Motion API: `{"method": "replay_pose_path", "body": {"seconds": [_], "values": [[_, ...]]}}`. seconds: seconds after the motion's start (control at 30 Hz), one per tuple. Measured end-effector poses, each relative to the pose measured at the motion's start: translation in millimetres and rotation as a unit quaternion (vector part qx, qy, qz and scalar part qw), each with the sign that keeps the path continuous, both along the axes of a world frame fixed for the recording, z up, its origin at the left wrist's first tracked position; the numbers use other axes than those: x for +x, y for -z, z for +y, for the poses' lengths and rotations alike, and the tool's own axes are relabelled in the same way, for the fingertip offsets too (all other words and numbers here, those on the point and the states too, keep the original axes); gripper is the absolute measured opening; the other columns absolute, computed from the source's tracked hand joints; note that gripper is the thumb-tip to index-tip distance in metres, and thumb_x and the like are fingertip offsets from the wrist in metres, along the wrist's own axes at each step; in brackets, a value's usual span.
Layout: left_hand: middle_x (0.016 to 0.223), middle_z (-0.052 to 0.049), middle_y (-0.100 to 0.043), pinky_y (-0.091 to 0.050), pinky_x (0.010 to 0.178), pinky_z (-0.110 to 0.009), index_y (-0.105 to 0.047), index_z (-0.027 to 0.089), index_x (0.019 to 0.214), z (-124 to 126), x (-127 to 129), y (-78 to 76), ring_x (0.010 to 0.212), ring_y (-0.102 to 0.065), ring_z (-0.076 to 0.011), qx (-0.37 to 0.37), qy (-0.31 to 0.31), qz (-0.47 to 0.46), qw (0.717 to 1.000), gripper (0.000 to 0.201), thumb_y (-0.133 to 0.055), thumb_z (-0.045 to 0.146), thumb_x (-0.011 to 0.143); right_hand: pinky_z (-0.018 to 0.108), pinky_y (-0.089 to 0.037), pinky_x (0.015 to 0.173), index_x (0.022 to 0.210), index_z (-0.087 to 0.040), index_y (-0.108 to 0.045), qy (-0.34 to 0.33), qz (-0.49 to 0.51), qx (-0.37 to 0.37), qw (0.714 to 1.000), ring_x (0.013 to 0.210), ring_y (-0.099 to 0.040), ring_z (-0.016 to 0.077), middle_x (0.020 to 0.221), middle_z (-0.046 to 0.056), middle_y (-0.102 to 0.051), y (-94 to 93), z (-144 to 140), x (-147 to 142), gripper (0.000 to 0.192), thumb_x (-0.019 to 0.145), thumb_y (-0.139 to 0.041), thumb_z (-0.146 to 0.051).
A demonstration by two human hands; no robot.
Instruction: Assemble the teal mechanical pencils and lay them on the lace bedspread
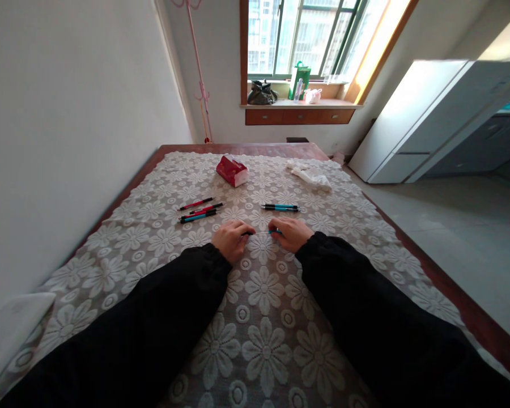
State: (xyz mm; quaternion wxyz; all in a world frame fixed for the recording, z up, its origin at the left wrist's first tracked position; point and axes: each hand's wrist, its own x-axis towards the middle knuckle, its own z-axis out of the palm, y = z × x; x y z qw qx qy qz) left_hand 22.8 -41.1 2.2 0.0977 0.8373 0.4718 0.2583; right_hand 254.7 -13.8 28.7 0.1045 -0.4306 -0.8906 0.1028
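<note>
A: Entry one, the hands. Left hand [230,240] and right hand [290,233] rest close together on the counter [263,306], each curled shut around one end of a single pen [263,232]. A dark tip shows at the left fingers, a teal bit at the right, and a thin pale shaft runs between.

B: Axis?

A: Long axis runs left to right across the view, roughly level. Which end is the writing tip I cannot tell; the fists cover both.

B: Handling?

A: My judgement: light, stiff, narrow, smooth plastic, so a bit slippery. The thin middle looks like the weak part; best held at the thicker ends, as now.

B: Surroundings?

A: Just beyond the right hand lies a teal pen [280,207], also lying crosswise. Beyond the left hand is a loose group of red and blue pens [199,211], slightly slanted. Farther back, a red packet [232,170] and a crumpled white cloth [309,174]. All sit on a lace floral cover. A window sill [300,103] with bags stands well beyond.
</note>
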Motion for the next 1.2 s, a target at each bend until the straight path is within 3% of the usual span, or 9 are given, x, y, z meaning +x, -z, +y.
{"method": "replay_pose_path", "body": {"seconds": [0.17,0.4,0.63,0.73,0.93,1.07,1.2], "values": [[0.105,-0.003,-0.068,-0.052,0.09,-0.035,-0.066,0.025,0.106,1,1,3.3,0.098,-0.064,-0.0196,-0.033,0.04,-0.053,0.997,0.026,-0.051,0.015,0.088,0.028,-0.04,0.075,0.098,-0.02,-0.062,-0.022,-0.014,0.037,0.999,0.088,-0.062,0.0202,0.096,0.006,-0.068,2.6,-6,-5,0.011,0.089,-0.057,-0.018],[0.1,-0.002,-0.071,-0.055,0.086,-0.034,-0.061,0.025,0.106,0,2,6.0,0.091,-0.068,-0.0175,-0.07,0.052,-0.121,0.989,0.022,-0.055,0.016,0.087,0.026,-0.043,0.069,0.108,-0.022,-0.06,-0.015,0.068,0.081,0.994,0.085,-0.063,0.0175,0.099,0.005,-0.065,23.4,-20,-22,0.015,0.095,-0.051,-0.023],[0.092,-0.003,-0.072,-0.055,0.082,-0.034,-0.065,0.023,0.1,2,0,5.3,0.088,-0.068,-0.0196,-0.055,0.029,-0.086,0.994,0.013,-0.062,0.026,0.088,0.029,-0.045,0.074,0.101,-0.019,-0.058,-0.031,0.072,0.1,0.992,0.086,-0.061,0.0202,0.093,0.007,-0.067,34.9,-19,-24,0.013,0.091,-0.052,-0.014],[0.092,-0.003,-0.071,-0.055,0.081,-0.032,-0.065,0.023,0.1,0,1,1.7,0.087,-0.068,-0.0183,-0.043,0.051,-0.094,0.993,0.012,-0.06,0.026,0.09,0.029,-0.044,0.074,0.101,-0.021,-0.061,-0.031,0.065,0.122,0.99,0.084,-0.061,0.0196,0.091,0.006,-0.068,33.7,-20,-23,0.013,0.095,-0.049,-0.021],[0.088,-0.002,-0.069,-0.056,0.077,-0.03,-0.065,0.023,0.097,-1,0,3.3,0.084,-0.066,-0.0174,-0.02,0.036,-0.119,0.992,0.011,-0.067,0.023,0.085,0.026,-0.041,0.07,0.101,-0.023,-0.065,-0.011,0.054,0.141,0.989,0.078,-0.062,0.0162,0.088,0.004,-0.068,32.1,-24,-23,0.022,0.1,-0.045,-0.032],[0.085,-0.002,-0.067,-0.055,0.075,-0.028,-0.066,0.021,0.096,0,0,6.9,0.079,-0.065,-0.0153,-0.016,0.042,-0.128,0.991,0.013,-0.07,0.022,0.083,0.025,-0.042,0.07,0.108,-0.02,-0.06,-0.011,0.098,0.13,0.987,0.084,-0.064,0.017,0.094,0.006,-0.069,36.0,-23,-23,0.017,0.097,-0.051,-0.031],[0.083,-0.001,-0.066,-0.055,0.073,-0.026,-0.066,0.019,0.094,1,0,8.3,0.077,-0.065,-0.014,-0.006,0.049,-0.131,0.99,0.013,-0.071,0.019,0.082,0.025,-0.042,0.07,0.099,-0.018,-0.058,-0.031,0.132,0.13,0.982,0.08,-0.063,0.0164,0.088,0.006,-0.068,41.9,-20,-23,0.01,0.095,-0.051,-0.025]]}}
